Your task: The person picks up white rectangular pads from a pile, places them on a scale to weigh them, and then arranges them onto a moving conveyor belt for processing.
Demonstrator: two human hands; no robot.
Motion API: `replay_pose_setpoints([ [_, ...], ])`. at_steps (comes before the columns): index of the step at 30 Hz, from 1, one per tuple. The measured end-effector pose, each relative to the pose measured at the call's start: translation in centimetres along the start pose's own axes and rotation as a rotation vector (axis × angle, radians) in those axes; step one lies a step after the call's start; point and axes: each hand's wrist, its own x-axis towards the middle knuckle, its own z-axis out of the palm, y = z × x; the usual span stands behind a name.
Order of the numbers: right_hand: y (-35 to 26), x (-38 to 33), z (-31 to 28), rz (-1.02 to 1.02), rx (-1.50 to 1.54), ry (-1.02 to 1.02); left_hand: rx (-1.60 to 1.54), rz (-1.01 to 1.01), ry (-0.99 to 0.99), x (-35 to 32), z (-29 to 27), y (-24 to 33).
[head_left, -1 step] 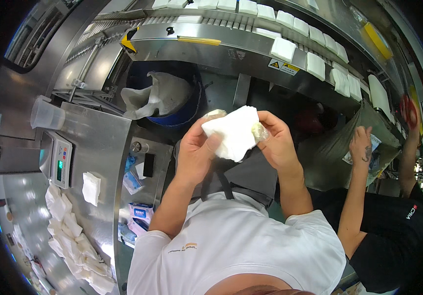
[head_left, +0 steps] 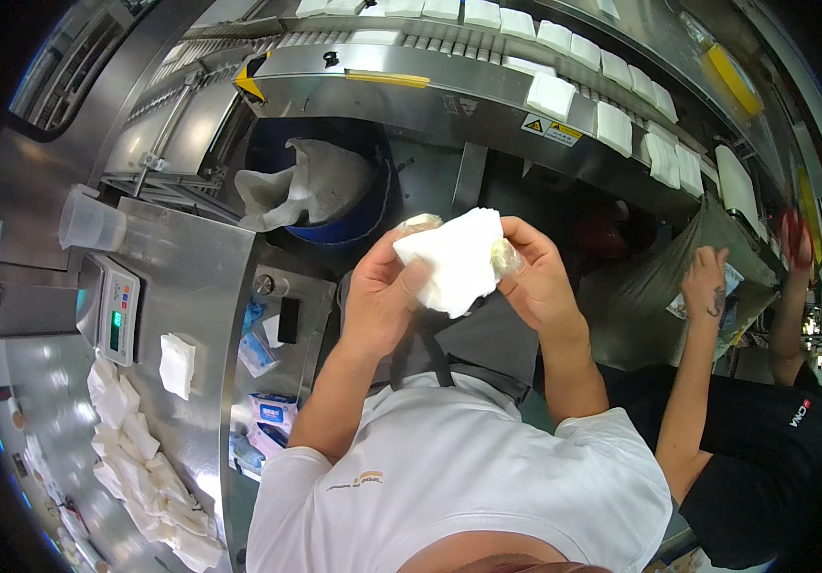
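Observation:
In front of my body, I hold a folded white cloth [head_left: 454, 263] with both hands. My left hand [head_left: 382, 286] closes on its left edge, thumb lying over the front. My right hand [head_left: 535, 272] pinches the opposite edge. Clear plastic covers some fingertips on both hands. The cloth's lower corner hangs free between the hands, and most fingers behind it are hidden.
A steel table [head_left: 205, 277] at left carries a digital scale [head_left: 117, 315], a clear plastic jug [head_left: 91, 220], a folded cloth [head_left: 178, 366] and a heap of white cloths [head_left: 148, 458]. Ahead stand a blue bin [head_left: 344, 229] and a conveyor [head_left: 353, 81] with folded white stacks. A co-worker [head_left: 755, 449] reaches in at right.
The cloth in my hands has tilted and shifted very slightly downward. At right, the co-worker's hand with something red has moved and blurred.

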Motion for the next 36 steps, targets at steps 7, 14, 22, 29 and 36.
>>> replay_pose_setpoints([
  [7,-0.2,-1.2,1.1,-0.393,-0.724,0.223,0.331,0.099,0.12,-0.1,1.1,-0.6],
  [14,-0.7,-1.3,3.3,-0.639,-1.122,0.236,0.788,0.451,0.147,-0.2,1.0,-2.3],
  [22,0.1,-2.1,3.6,-0.559,-0.856,0.319,0.731,0.524,0.196,-0.1,1.3,-3.0],
  [29,-2.2,-2.1,3.3,-0.509,-1.081,0.229,0.849,0.666,0.143,0.3,1.9,-3.2],
  [36,-5.3,-1.9,2.1,-0.309,-1.025,0.229,0.462,0.178,0.064,-0.1,1.7,-1.0],
])
